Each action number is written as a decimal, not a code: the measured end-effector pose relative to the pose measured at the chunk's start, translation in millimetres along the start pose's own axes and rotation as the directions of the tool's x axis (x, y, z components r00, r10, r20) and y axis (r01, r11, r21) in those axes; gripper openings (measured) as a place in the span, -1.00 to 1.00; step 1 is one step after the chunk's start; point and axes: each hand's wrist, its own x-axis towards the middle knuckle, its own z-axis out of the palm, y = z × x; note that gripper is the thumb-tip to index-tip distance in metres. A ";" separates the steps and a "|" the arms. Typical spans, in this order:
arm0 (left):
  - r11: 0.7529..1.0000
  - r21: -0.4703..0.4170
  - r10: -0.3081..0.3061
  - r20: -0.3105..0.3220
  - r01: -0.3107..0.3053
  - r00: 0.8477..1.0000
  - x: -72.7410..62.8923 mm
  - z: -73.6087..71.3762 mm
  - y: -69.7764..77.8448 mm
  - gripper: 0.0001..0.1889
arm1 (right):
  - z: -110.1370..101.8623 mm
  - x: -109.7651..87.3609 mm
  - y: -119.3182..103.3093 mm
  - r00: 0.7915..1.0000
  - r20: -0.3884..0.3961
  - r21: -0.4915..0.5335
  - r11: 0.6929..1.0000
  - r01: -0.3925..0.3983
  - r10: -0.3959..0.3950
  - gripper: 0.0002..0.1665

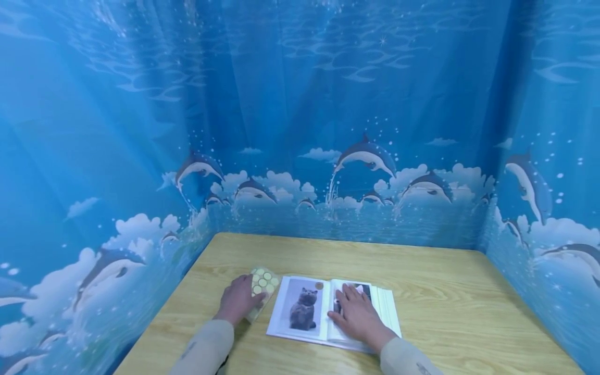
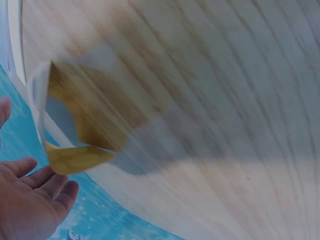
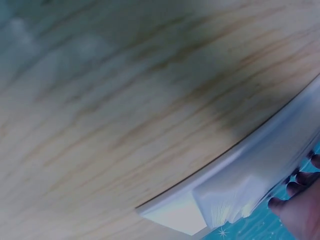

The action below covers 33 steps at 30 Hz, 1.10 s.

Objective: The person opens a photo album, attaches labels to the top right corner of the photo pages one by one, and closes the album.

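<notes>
My left hand (image 1: 237, 299) holds a clear sheet of round cream-gold stickers (image 1: 263, 281) by its left side, thumb over the top. In the left wrist view the sheet (image 2: 80, 159) is bent, with the fingers against its edge. A white photo album (image 1: 326, 312) lies spread beside it. Its left page shows a grey cat photo (image 1: 302, 311) with a brown round sticker (image 1: 320, 286) at the top right corner. On the right page, my right hand (image 1: 358, 315) rests with fingers extended, partly covering another photo (image 1: 364, 289).
A wood-grain table (image 1: 450, 312) carries everything. Blue curtains (image 1: 281, 104) printed with dolphins and clouds surround its back and sides. More album pages (image 1: 389, 312) stick out past the right hand.
</notes>
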 end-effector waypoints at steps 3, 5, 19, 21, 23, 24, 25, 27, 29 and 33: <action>0.999 -0.006 -0.039 0.006 0.039 0.999 -1.3 -0.8 -7.0 -0.33 | -1.4 -0.5 0.0 1.000 0.009 0.007 1.000 -0.006 0.006 -0.17; 0.998 -0.004 -0.061 0.016 0.061 0.998 -2.4 -1.1 -10.5 -0.33 | -2.3 -0.8 -0.2 1.000 0.014 0.009 1.000 -0.008 0.008 -0.17; 0.991 -0.059 -0.116 0.082 0.121 0.990 -2.7 -3.5 -18.0 -0.58 | -3.2 -1.0 1.1 1.000 0.020 0.009 1.000 -0.022 0.022 -0.17; 0.991 -0.073 -0.108 0.076 0.114 0.991 -2.9 -3.8 -17.3 -0.60 | -2.9 -0.7 1.4 1.000 0.017 0.010 1.000 -0.024 0.024 -0.17; 0.990 -0.092 -0.101 0.067 0.107 0.993 -3.4 -4.6 -16.4 -0.61 | -2.8 -0.1 1.6 1.000 0.016 0.010 1.000 -0.024 0.024 -0.17; 0.989 -0.106 -0.101 0.062 0.107 0.993 -3.5 -4.8 -16.0 -0.61 | -2.8 0.1 1.7 1.000 0.016 0.007 1.000 -0.026 0.025 -0.17; 0.988 -0.116 -0.100 0.058 0.106 0.993 -3.6 -4.8 -15.7 -0.61 | -2.7 0.4 1.7 1.000 0.016 0.007 1.000 -0.027 0.027 -0.17; 0.983 -0.145 -0.108 0.053 0.115 0.993 -3.8 -5.1 -15.4 -0.62 | -2.4 0.7 1.5 0.999 0.018 0.005 1.000 -0.028 0.028 -0.17; 0.979 -0.166 -0.115 0.047 0.121 0.992 -3.5 -5.2 -15.5 -0.62 | -1.9 1.0 1.4 0.999 0.021 0.004 1.000 -0.030 0.030 -0.17; 0.970 -0.206 -0.126 0.037 0.131 0.991 -2.2 -5.7 -15.6 -0.60 | -0.9 1.1 1.4 0.999 0.028 0.000 0.999 -0.032 0.032 -0.17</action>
